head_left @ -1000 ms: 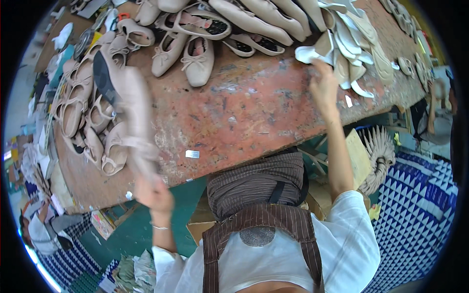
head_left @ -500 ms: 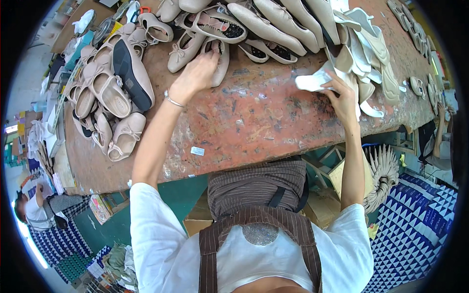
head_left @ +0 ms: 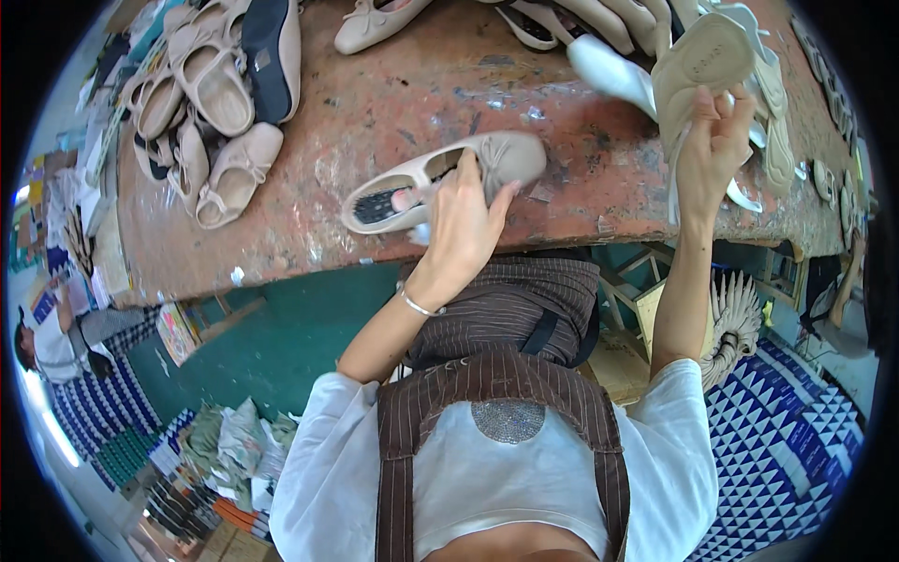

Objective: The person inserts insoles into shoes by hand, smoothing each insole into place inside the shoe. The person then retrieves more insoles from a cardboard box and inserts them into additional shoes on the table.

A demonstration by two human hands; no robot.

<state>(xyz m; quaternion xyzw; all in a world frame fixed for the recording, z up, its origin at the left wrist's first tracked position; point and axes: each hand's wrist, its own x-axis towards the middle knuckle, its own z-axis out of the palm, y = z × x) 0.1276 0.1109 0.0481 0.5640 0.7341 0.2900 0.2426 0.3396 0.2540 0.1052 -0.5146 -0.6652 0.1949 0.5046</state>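
My left hand [head_left: 465, 215] grips a beige flat shoe [head_left: 517, 157] with a bow, its thumb and fingers closed over the opening near the toe. The shoe lies sideways just over the near part of the table, and its dark inner bottom shows at the heel end. In my right hand [head_left: 717, 150] a beige insole [head_left: 704, 54] is pinched upright, broad end up, above the pile at the right. Beside that insole, a blurred white piece [head_left: 609, 73] sticks out to the left.
Beige shoes [head_left: 211, 89] are heaped on the worn red-brown table [head_left: 309, 178] at left, one showing a black sole [head_left: 270, 61]. More insoles [head_left: 775, 131] lie at right. Another shoe [head_left: 375, 23] sits at the far edge. A person [head_left: 56, 328] is at far left.
My left hand has taken the shoe from the far row and brought it nearer and to the right. My right hand has lifted a beige insole from the pile. The view has shifted.
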